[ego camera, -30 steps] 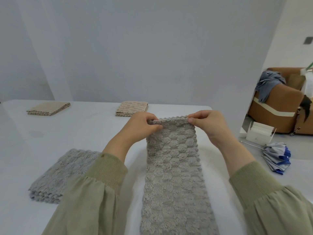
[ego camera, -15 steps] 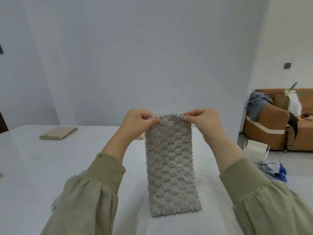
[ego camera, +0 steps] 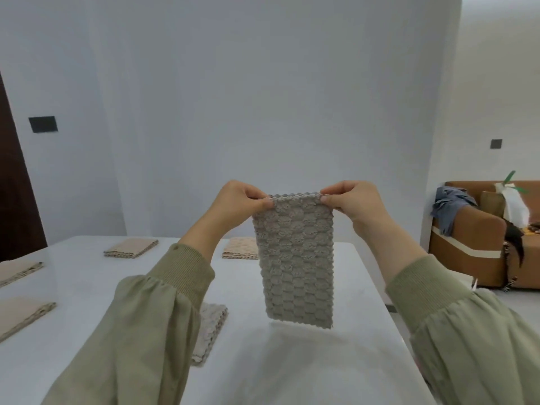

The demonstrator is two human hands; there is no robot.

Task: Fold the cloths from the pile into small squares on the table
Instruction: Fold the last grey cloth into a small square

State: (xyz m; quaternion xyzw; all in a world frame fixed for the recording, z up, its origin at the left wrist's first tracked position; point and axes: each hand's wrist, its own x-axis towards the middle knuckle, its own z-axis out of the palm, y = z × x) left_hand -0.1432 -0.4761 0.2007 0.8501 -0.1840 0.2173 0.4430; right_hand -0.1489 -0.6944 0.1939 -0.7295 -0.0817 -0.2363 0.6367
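Observation:
A grey bubble-textured cloth [ego camera: 293,258], folded into a long narrow strip, hangs in the air above the white table [ego camera: 292,361]. My left hand [ego camera: 239,206] pinches its top left corner and my right hand [ego camera: 355,204] pinches its top right corner. The strip's lower edge hangs just clear of the tabletop. A folded grey cloth [ego camera: 209,331] lies on the table, partly hidden behind my left sleeve.
Folded beige cloths lie on the table: one at the far left [ego camera: 131,248], one behind the hanging strip [ego camera: 239,248], two at the left edge [ego camera: 20,270] [ego camera: 23,314]. A brown sofa [ego camera: 482,244] with clothes stands to the right, beyond the table's edge.
Both hands have lifted the grey strip upward, so its lower end has left the table and now hangs free. My view has tilted up.

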